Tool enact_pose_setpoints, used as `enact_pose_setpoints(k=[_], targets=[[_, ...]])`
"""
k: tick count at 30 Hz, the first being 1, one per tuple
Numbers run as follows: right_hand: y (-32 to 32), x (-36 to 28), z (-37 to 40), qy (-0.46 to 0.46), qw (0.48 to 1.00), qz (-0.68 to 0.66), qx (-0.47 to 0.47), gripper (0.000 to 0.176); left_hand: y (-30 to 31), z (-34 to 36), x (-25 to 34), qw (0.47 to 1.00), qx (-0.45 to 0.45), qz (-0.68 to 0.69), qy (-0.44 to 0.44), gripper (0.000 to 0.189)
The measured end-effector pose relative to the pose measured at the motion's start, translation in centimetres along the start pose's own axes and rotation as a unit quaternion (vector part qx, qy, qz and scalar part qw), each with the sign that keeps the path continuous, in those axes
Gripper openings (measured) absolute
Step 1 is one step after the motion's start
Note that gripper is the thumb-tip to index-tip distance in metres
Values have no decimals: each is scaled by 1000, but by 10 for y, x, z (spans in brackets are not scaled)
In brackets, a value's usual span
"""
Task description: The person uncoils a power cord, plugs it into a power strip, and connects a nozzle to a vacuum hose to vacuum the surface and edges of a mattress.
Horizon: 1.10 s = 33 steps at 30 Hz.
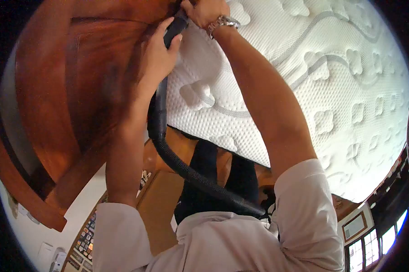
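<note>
My left hand (161,52) is wrapped around the black handle of a vacuum cleaner hose (158,111), its thumb and fingers on either side of the grip. From there the ribbed hose runs down and across in front of my body toward my right side. At the top edge of the view, my right hand (208,11) is closed with curled fingers beside the handle's far end; what it grips is partly cut off. A metal-banded watch (223,22) sits on that wrist. Beneath both hands lies the side of a white quilted mattress (254,86).
A reddish-brown wooden bed frame or headboard (95,77) stands close on the left, along the mattress. Below are a wooden floor (179,149) and a brown flat panel or box (161,204). A framed picture (354,226) and windows (370,247) show at lower right.
</note>
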State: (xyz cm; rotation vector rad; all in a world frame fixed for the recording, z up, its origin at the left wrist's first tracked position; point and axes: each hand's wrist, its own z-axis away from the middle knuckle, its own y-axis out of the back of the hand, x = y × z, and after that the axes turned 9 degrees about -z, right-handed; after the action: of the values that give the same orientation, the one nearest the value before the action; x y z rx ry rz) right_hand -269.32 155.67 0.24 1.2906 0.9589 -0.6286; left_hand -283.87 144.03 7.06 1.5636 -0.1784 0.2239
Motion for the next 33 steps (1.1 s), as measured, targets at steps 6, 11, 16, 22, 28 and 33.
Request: enact_pose_setpoints(k=[6,11,16,22,28,33], targets=[[-25,-1,17,36,998,36,39,43,20,24,1,999,-42,28,15,48],[-30,-12,42,16,998,60,21,46,28,50,-8,999,-46,18,4,50],[-43,-17,66,41,998,34,36,44,33,76,-12,996,-69,41,33,50],[-57,-27,90,46,998,36,39,44,43,100,-17,993,-96,44,47,51],[-71,-34,113,67,996,30,42,43,51,126,-20,987,-125,60,83,52],[-81,-35,126,95,993,23,62,41,53,141,-25,978,-144,96,113,51]])
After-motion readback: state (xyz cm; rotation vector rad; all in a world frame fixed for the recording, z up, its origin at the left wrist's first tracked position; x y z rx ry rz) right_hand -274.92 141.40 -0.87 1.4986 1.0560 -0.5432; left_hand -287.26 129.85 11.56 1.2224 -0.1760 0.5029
